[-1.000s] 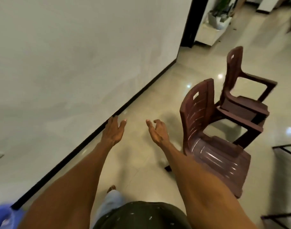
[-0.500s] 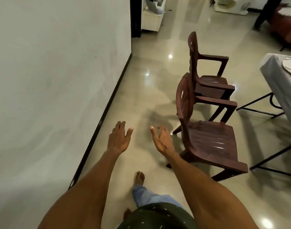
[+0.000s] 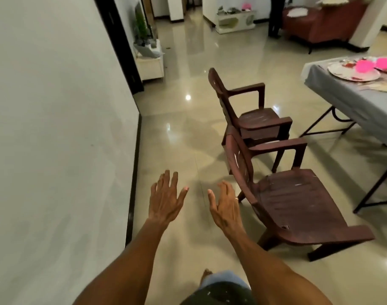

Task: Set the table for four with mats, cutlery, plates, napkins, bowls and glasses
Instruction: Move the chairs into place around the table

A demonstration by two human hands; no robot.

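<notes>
Swinging right since a second ago, the view now catches the grey-clothed tabletop (image 3: 342,91) with round white plate (image 3: 353,73) beyond the nearer brown plastic armchair (image 3: 293,194); left hand (image 3: 166,199) and right hand (image 3: 225,205) hover beside it, fingers spread, holding nothing.

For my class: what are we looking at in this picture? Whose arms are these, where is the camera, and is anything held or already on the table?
There is no machine here. The camera sits on a person's head and looks forward and down, so the two bare arms are the wearer's own. The left hand and right hand are stretched out with relaxed fingers; neither has a grip on anything. To the right stand two brown plastic chairs, one behind the other. At the far right is a table with a grey cloth; on it lie a plate and something bright pink, too blurred to name.
</notes>
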